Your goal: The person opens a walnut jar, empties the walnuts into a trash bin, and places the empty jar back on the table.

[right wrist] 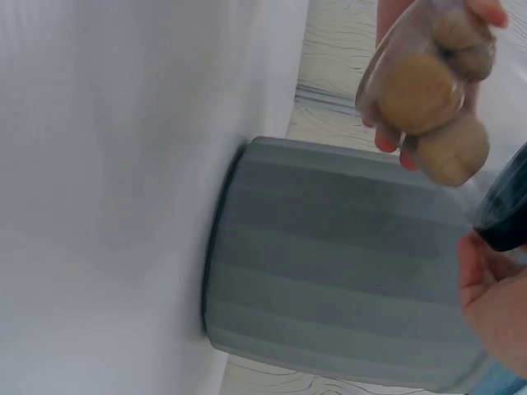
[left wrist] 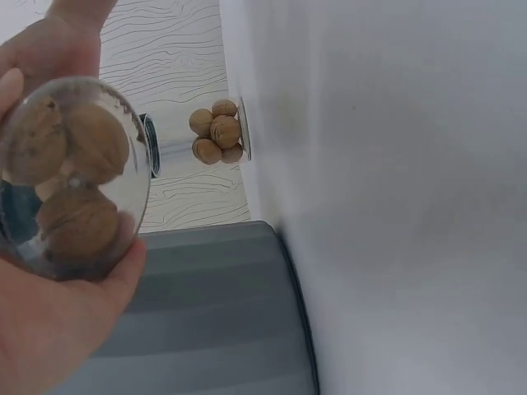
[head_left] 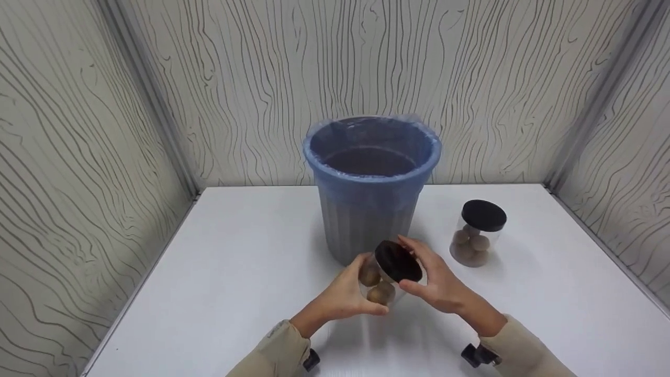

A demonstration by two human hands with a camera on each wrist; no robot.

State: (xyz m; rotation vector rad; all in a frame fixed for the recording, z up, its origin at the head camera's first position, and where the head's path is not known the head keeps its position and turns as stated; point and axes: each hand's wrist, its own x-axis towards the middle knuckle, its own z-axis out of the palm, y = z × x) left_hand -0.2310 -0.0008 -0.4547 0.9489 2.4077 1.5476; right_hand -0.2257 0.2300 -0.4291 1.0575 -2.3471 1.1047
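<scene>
A clear jar (head_left: 372,285) with several walnuts (left wrist: 78,222) inside is tilted above the table, its black lid (head_left: 398,261) toward the right. My left hand (head_left: 343,293) grips the jar's body, thumb in front and fingers behind it. My right hand (head_left: 437,280) grips the black lid at its edge, thumb on the near side and fingers on the far side. In the right wrist view the lid (right wrist: 506,206) sits at the jar's mouth. The bottom of the jar (left wrist: 123,193) faces the left wrist camera.
A grey bin (head_left: 345,220) lined with a blue bag (head_left: 366,180) stands just beyond the hands. To its right, a second lidded jar (head_left: 473,243) of walnuts stands upright on the white table (head_left: 235,262). Wood-patterned panels (head_left: 261,78) enclose the back and sides.
</scene>
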